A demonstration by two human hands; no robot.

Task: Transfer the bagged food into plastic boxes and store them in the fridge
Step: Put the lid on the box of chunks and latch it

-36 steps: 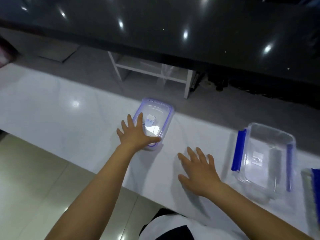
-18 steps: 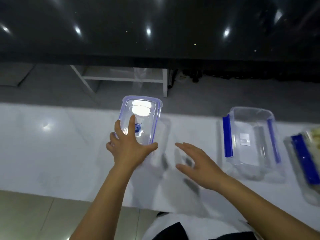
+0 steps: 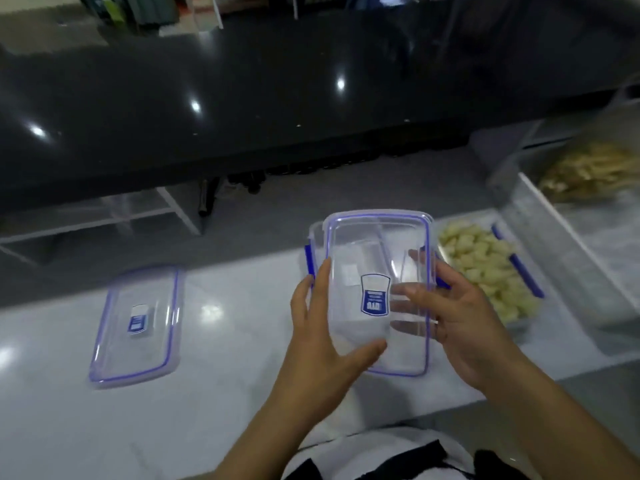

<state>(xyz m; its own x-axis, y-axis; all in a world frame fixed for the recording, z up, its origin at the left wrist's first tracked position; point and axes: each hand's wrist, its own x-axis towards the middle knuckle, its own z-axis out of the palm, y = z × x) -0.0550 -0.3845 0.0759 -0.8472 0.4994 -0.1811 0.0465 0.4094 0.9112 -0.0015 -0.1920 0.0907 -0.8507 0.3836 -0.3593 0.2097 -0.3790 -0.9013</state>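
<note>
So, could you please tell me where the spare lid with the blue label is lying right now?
In the head view, the spare lid lies flat on the white counter, left of the left hand and apart from it.

I'm at a glossy white marble counter (image 3: 242, 393) running across the lower frame. Above it a shiny black countertop (image 3: 242, 98) fills the upper half, catching ceiling light spots. Between them there's grey floor (image 3: 259, 233) and a white shelf frame (image 3: 173, 211) at left.
</note>
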